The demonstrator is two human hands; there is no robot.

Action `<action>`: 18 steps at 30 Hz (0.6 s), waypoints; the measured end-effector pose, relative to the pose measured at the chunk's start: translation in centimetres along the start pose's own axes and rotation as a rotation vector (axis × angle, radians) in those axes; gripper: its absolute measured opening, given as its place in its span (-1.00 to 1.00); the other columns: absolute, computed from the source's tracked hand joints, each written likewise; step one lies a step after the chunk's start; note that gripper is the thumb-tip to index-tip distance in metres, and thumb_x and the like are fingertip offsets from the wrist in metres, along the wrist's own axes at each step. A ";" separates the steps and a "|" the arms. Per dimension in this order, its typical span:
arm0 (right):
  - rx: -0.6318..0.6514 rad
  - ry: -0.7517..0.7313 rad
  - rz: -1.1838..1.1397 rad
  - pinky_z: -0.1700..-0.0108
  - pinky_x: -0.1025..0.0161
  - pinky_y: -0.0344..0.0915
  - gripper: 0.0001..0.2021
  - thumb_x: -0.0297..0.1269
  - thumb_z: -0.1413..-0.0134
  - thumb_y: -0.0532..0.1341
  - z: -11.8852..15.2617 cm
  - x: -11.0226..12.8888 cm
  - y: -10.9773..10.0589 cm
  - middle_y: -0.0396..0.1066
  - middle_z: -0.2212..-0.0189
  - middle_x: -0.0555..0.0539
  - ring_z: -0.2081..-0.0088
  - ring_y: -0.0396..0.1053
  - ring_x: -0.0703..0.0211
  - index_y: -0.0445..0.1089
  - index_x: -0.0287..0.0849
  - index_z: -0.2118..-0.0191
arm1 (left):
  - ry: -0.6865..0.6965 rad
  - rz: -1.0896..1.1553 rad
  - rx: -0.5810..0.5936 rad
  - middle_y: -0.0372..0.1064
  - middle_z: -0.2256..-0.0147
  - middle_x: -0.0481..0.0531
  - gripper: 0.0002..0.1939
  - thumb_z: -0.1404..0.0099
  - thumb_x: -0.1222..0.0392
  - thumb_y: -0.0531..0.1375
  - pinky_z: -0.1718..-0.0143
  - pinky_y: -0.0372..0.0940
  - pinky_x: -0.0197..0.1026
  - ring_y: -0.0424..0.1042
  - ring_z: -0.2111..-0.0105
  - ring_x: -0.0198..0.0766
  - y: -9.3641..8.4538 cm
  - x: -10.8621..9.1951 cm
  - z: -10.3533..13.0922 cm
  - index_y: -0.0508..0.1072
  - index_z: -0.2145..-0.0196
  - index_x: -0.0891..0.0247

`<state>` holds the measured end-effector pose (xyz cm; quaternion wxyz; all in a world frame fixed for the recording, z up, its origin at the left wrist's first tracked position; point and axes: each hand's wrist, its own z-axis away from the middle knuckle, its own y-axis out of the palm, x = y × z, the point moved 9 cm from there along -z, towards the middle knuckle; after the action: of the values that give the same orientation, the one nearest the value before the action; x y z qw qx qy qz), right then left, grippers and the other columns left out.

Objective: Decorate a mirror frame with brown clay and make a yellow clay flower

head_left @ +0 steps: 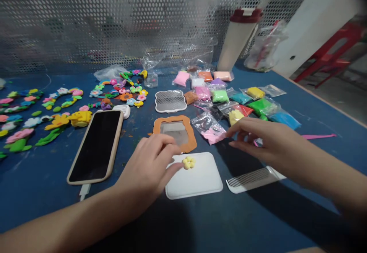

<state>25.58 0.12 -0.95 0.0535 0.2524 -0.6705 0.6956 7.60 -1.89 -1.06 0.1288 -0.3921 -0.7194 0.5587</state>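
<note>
On a white board (195, 186) lies a small ring of yellow clay balls (189, 163). My left hand (150, 161) reaches over the board's left edge, fingers loosely bent and thumb tip right beside the ring. Its thumb and fingers are apart, with nothing seen between them. My right hand (258, 138) hovers above the blue table, its thumb and fingertips slightly apart. They are close to pink clay (213, 135) in an opened clear bag; whether they touch it I cannot tell. Behind the board, an orange clay-edged mirror (191, 136) lies flat.
A white comb (252, 180) lies under my right forearm. A phone (97, 146) with a cable is at left, near finished clay flowers (59, 121). A second mirror (170, 101), several clay packets (220, 96) and a tumbler (237, 40) stand or lie behind. A perforated metal panel (114, 23) closes the back.
</note>
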 end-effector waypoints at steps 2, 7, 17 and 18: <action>0.035 0.112 0.108 0.44 0.26 0.16 -0.95 -0.35 -0.09 0.13 0.7 -2.0 -0.5 0.41 0.42 -0.05 0.45 0.32 0.19 0.33 -0.11 0.32 | -0.009 0.002 -0.051 0.29 0.29 0.06 -0.93 -0.26 0.34 0.10 0.30 0.15 -0.15 0.30 0.28 -0.17 -0.8 0.0 0.1 0.38 0.35 0.28; 0.157 0.401 0.384 0.53 0.24 0.04 -0.76 -0.24 -0.19 -0.06 3.1 -6.4 -1.0 0.35 0.54 -0.07 0.54 0.28 0.16 0.23 -0.13 0.44 | 0.081 0.061 -0.095 0.35 0.35 -0.05 -0.91 -0.25 0.34 0.15 0.23 0.07 -0.15 0.33 0.31 -0.27 -1.9 -1.0 0.5 0.42 0.40 0.24; 0.183 0.316 0.443 0.57 0.26 -0.12 -0.79 -0.35 -0.06 0.01 3.0 -4.8 1.5 0.23 0.63 -0.06 0.61 0.14 0.22 0.12 -0.15 0.58 | 0.148 0.069 -0.123 0.32 0.28 0.02 -0.90 -0.27 0.38 0.09 0.16 0.10 -0.14 0.30 0.21 -0.25 -2.2 -2.1 1.0 0.37 0.29 0.25; 0.199 0.305 0.427 0.57 0.27 -0.11 -0.79 -0.33 -0.04 0.02 3.1 -4.6 1.6 0.23 0.64 -0.05 0.61 0.15 0.22 0.11 -0.15 0.59 | 0.148 0.073 -0.127 0.32 0.28 0.01 -0.90 -0.27 0.39 0.09 0.16 0.10 -0.14 0.30 0.21 -0.25 -2.2 -2.1 1.0 0.36 0.29 0.25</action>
<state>29.75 -1.78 -4.43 -0.0192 0.0018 -0.6210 0.7836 7.43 -4.21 1.15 0.1362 -0.4654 -0.7271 0.4860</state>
